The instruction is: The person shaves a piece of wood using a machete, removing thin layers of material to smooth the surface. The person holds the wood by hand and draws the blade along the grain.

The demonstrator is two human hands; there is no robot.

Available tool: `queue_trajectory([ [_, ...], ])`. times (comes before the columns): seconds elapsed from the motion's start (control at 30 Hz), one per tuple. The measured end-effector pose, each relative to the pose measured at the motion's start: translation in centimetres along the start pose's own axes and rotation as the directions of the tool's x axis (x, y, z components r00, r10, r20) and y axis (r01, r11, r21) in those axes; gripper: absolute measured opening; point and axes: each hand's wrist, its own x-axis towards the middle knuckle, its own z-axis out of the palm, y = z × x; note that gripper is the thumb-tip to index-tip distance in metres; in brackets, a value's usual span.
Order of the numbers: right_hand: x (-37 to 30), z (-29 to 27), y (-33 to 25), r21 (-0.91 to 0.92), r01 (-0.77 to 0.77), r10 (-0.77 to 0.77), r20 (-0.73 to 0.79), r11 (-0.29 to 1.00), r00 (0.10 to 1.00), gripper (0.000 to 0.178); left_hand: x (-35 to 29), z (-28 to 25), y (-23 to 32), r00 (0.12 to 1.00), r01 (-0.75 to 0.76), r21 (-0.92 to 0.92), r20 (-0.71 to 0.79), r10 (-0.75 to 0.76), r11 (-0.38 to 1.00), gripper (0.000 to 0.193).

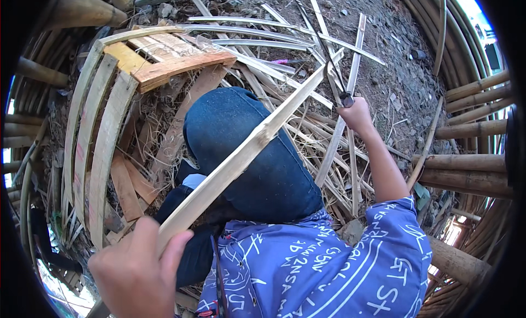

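Observation:
My left hand, at the lower left, is closed around the near end of a long split bamboo strip. The pale strip runs slantwise over my bent knee in dark blue jeans, up toward the right. My right hand grips the dark handle of a long knife. Its thin blade points away and to the left, seen almost edge-on. The strip's far end crosses the blade just beyond my right hand; whether the edge is cutting in, I cannot tell.
A slatted wooden pallet or crate stands at the left. Several bamboo strips and curly shavings cover the dirt ground ahead and around my knee. Stacked bamboo poles line the right side, with more poles at the left.

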Motion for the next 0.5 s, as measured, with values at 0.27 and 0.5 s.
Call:
queue_trajectory([
  [0.27, 1.8, 0.5, 0.3, -0.031, 0.033, -0.034, -0.047, 0.999, 0.998, 0.021, -4.2, -1.5, -4.0, 0.991, 0.064, -0.087, 0.12, -0.053, 0.994, 0.029],
  [0.5, 3.8, 0.3, 1.0, -0.048, 0.024, -0.028, -0.072, 0.999, 0.997, 0.021, -8.8, -2.9, -9.7, 0.923, 0.283, -0.227, 0.329, -0.2, 0.932, 0.028],
])
